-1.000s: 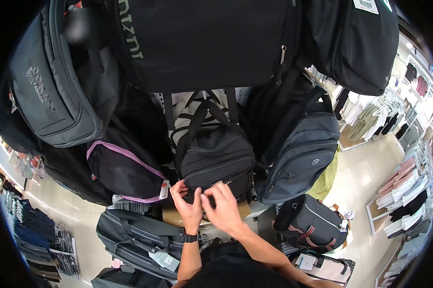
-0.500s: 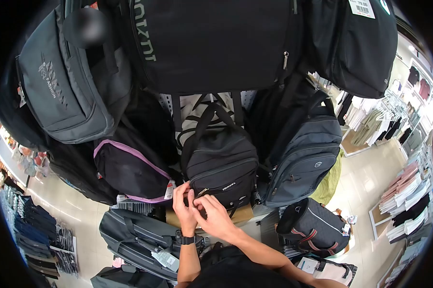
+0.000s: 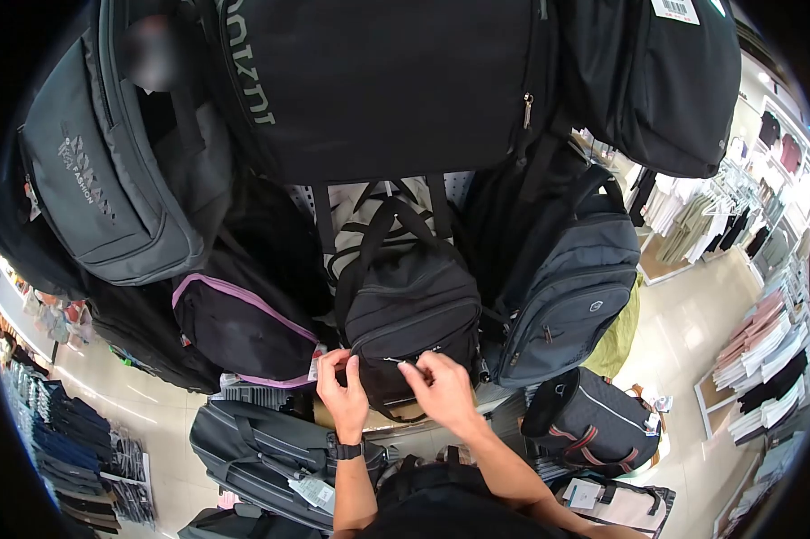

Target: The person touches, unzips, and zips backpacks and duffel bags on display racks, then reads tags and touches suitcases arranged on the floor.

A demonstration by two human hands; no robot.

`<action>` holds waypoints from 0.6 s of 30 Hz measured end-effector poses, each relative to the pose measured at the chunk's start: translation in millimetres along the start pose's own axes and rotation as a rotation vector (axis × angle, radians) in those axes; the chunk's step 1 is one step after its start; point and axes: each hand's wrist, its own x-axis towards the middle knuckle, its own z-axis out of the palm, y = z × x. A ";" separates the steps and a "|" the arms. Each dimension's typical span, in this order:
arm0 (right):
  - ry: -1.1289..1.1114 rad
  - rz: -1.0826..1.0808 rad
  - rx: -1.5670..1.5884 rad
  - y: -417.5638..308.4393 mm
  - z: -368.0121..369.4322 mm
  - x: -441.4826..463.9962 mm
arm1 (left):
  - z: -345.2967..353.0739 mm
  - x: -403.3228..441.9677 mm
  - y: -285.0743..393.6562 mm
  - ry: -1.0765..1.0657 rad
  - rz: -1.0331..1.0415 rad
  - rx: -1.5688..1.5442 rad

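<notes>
A black backpack (image 3: 414,292) with a top loop handle hangs in front of me, its front pocket low on the near side. At the pocket's left edge, my left hand (image 3: 342,395) pinches the fabric between thumb and fingertips; a dark watch band is on that wrist. My right hand (image 3: 443,393) is closed against the pocket's right half, thumb pointing left and fingers curled. What it grips is hidden by the fingers. A small shiny bit (image 3: 392,359) shows on the pocket between the two hands.
A purple-trimmed black bag (image 3: 243,328) hangs to the left, a blue-grey backpack (image 3: 571,301) to the right. Large black bags (image 3: 396,90) hang overhead. Below are a dark suitcase (image 3: 270,458) and a duffel bag (image 3: 594,418). Clothes racks (image 3: 764,359) stand farther right.
My right hand has moved right across the pocket, away from my left hand, which stays at the left edge. The metal zipper pull seen earlier near the fingers is no longer clearly visible.
</notes>
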 end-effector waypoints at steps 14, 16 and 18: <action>0.373 0.095 -0.250 59.5 -56.7 35.8 | 4.0 2.4 -6.7 0.008 0.024 0.017; 0.380 0.085 -0.252 57.4 -58.7 35.7 | 3.3 2.4 -7.4 0.008 0.018 0.017; 0.428 0.067 -0.259 54.8 -62.0 36.0 | 2.5 2.6 -10.3 0.008 0.017 0.012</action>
